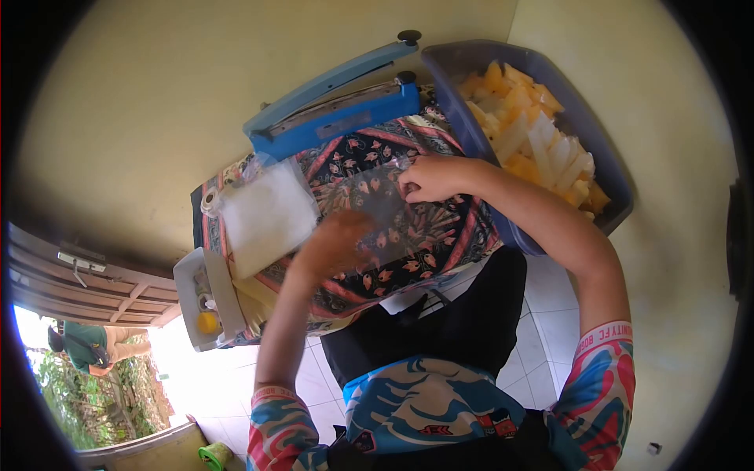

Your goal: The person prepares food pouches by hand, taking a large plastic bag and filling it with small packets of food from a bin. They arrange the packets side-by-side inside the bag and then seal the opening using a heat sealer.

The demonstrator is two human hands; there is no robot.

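A clear plastic bag (382,212) lies on the patterned cloth in front of me. My right hand (428,177) has its fingers curled and pinched at the bag's upper right end. Smeared by motion, my left hand (339,238) is over the bag's left end, and its fingers cannot be made out. Left of it sits a stack of whitish plastic sheets or bags (263,212). Behind the cloth stands a blue heat sealer (338,118) with its long arm raised.
A grey-blue tub (616,177) at the right holds many yellow-orange and whitish packets. A roll of tape (210,202) lies by the stack. A pale box (228,302) with small items stands at the left edge. Outside the doorway is another person (88,345).
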